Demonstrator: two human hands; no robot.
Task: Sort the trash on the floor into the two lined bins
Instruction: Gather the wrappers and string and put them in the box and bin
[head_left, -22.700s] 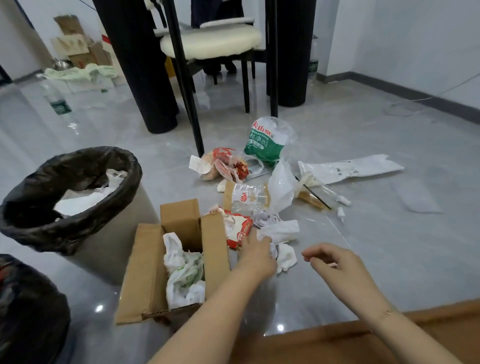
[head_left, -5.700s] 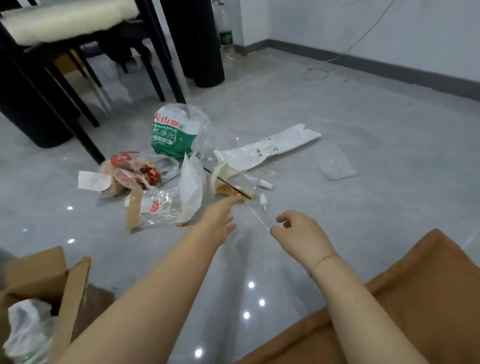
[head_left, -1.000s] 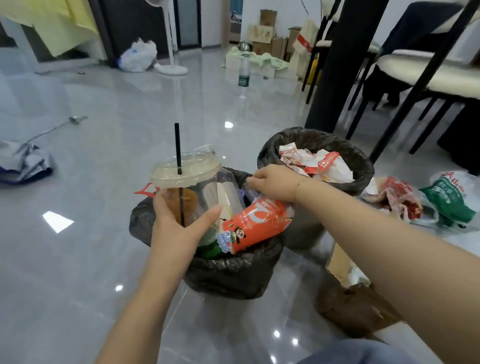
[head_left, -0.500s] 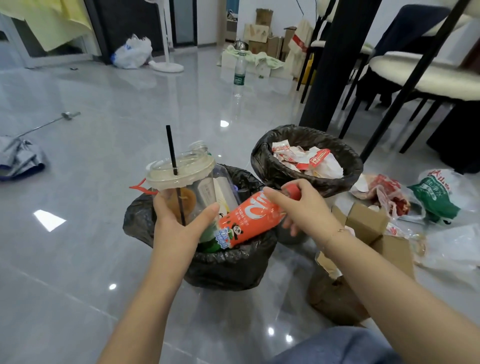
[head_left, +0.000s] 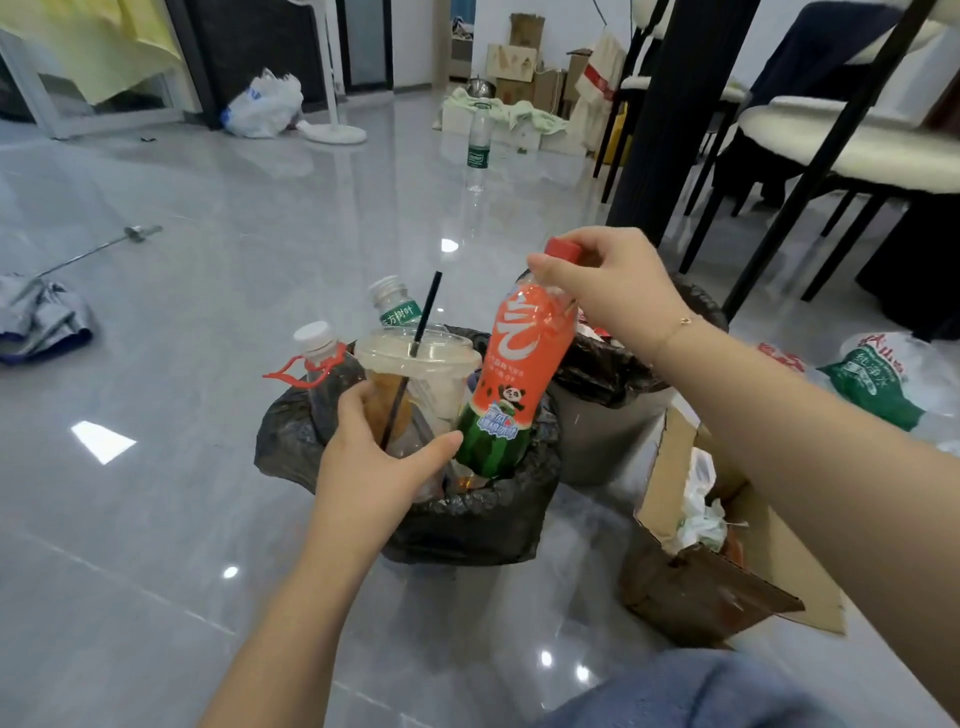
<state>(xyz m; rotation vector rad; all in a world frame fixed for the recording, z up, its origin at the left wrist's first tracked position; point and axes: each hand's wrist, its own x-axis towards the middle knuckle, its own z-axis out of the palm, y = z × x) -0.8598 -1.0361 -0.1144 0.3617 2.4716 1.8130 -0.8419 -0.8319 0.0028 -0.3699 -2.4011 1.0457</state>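
My left hand (head_left: 374, 467) grips a clear plastic cup (head_left: 421, 384) with a domed lid and a black straw, held in the mouth of the near black-lined bin (head_left: 483, 525). My right hand (head_left: 613, 283) pinches the neck of an orange watermelon-print bottle (head_left: 514, 384) with a red cap, standing it upright in the same bin. Two other bottles, one with a red ring handle (head_left: 317, 358) and one green-labelled (head_left: 397, 306), stick up from that bin. The second lined bin (head_left: 608, 374) sits behind, mostly hidden by my right arm.
An open cardboard box (head_left: 711, 566) with crumpled white plastic lies right of the bins. A green-and-white bag (head_left: 878, 379) and red wrappers (head_left: 779, 356) lie further right. Black table legs (head_left: 670, 114) and chairs stand behind. A water bottle (head_left: 479, 140) stands far off.
My right hand has lifted the orange bottle from lying across the bin to upright, now holding it near the cap. The cup has sunk lower into the near bin.
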